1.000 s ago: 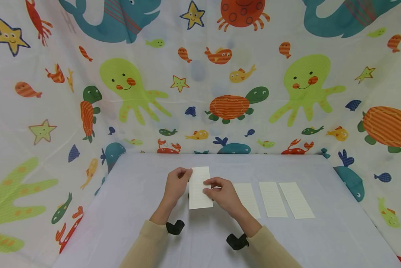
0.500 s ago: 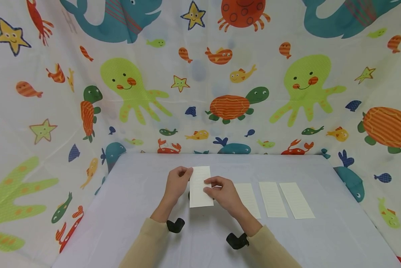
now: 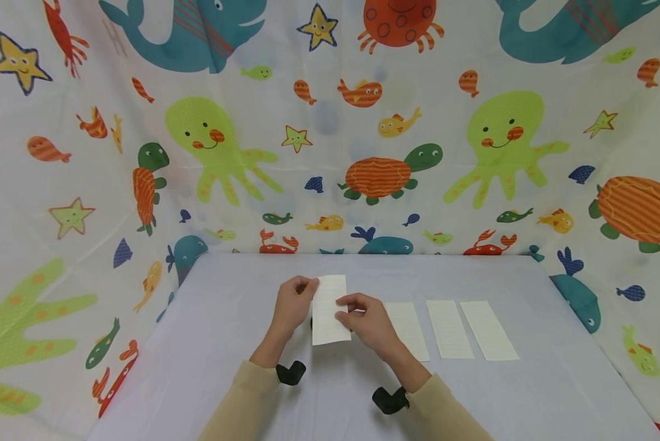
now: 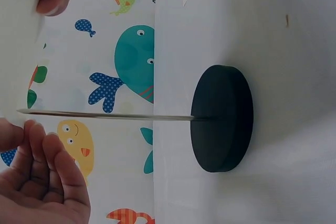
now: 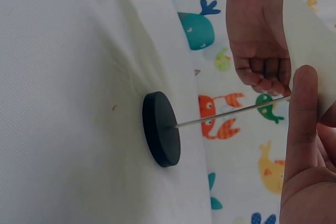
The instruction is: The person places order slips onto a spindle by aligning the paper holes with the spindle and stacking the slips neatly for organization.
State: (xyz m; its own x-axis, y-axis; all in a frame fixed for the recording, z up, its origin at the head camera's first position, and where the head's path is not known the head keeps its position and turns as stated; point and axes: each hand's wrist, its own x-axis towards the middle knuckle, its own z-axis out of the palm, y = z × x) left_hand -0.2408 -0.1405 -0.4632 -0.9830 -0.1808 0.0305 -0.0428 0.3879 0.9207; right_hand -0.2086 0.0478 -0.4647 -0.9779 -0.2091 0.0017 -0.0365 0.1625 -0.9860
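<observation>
In the head view, a lined off-white paper slip (image 3: 328, 312) is held upright above the table between both hands. My left hand (image 3: 295, 303) pinches its upper left edge; my right hand (image 3: 367, 317) pinches its right edge, thumb in front. Behind the slip stands a paper spike, mostly hidden there. Both wrist views show its round black base (image 4: 223, 119) on the table and a thin metal rod (image 5: 231, 113). The rod's tip reaches up to the slip, right by the left fingertips (image 4: 34, 124).
Three more lined slips lie in a row on the white-covered table (image 3: 225, 343) to the right: one (image 3: 408, 331) partly behind the right hand, a middle one (image 3: 449, 329) and an outer one (image 3: 489, 331). A sea-animal curtain (image 3: 330, 122) surrounds the table's back and sides.
The held slip's lower edge lifts slightly, then drops back. Both hands keep their pinch and stay almost in place; the slips on the table have not moved.
</observation>
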